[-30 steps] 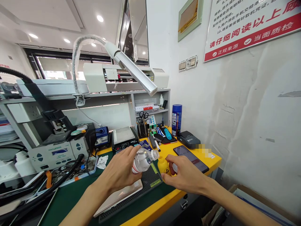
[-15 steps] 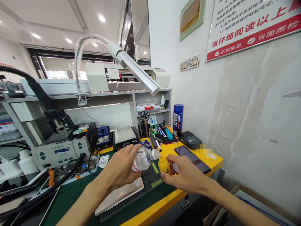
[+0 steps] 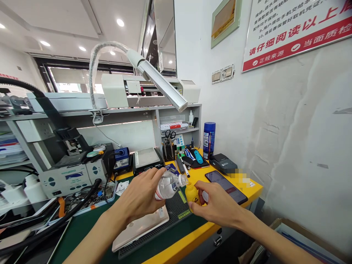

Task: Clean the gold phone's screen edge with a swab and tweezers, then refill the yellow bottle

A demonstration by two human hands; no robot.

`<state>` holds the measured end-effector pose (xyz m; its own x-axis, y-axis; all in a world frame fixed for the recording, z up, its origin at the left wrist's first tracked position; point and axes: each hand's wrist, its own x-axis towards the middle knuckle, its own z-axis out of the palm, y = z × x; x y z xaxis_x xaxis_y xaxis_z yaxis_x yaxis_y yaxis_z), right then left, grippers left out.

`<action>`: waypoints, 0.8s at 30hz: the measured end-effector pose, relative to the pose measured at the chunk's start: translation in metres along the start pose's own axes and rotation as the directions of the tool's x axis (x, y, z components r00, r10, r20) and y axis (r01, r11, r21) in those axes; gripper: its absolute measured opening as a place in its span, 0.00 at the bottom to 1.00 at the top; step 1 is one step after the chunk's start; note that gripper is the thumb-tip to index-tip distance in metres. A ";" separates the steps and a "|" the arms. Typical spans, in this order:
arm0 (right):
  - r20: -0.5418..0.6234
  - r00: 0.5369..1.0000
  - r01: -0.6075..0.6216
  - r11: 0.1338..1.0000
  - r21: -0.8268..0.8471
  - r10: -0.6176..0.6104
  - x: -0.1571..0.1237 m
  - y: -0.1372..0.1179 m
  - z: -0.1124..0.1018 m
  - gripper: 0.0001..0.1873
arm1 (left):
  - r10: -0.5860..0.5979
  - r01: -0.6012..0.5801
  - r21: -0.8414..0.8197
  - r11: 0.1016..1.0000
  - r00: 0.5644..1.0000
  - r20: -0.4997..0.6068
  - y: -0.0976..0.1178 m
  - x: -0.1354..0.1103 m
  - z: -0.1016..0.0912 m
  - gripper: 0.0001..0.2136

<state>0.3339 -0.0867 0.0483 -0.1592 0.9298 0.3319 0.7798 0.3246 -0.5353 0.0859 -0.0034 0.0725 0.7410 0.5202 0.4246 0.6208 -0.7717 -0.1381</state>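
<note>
- Slid slightly rightward in view with the whole scene since the earlier frame: clear bottle and yellow bottle, with grips and tilt unchanged.
- Transparent and open-mouthed, wrapped by left hand's fingers, tipped toward yellow neck.
- Small and yellow, over the table, pinched by right hand's fingers, with white round piece tucked beside.
- Hidden: clear bottle's base. Cannot tell: contact between mouth and neck.
</note>
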 end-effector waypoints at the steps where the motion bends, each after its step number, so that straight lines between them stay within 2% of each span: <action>1: -0.001 1.000 0.000 1.000 0.000 0.000 0.000 0.000 0.000 0.14 | 0.002 -0.002 0.003 1.000 1.000 -0.002 0.000 0.000 0.000 0.31; 24: -0.011 1.000 0.006 1.000 0.012 -0.006 0.002 -0.004 0.000 0.10 | 0.009 -0.009 0.011 1.000 1.000 0.003 -0.001 0.004 -0.005 0.31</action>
<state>0.3306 -0.0859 0.0509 -0.1569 0.9260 0.3433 0.7718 0.3319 -0.5424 0.0866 -0.0020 0.0788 0.7474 0.5143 0.4206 0.6169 -0.7722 -0.1522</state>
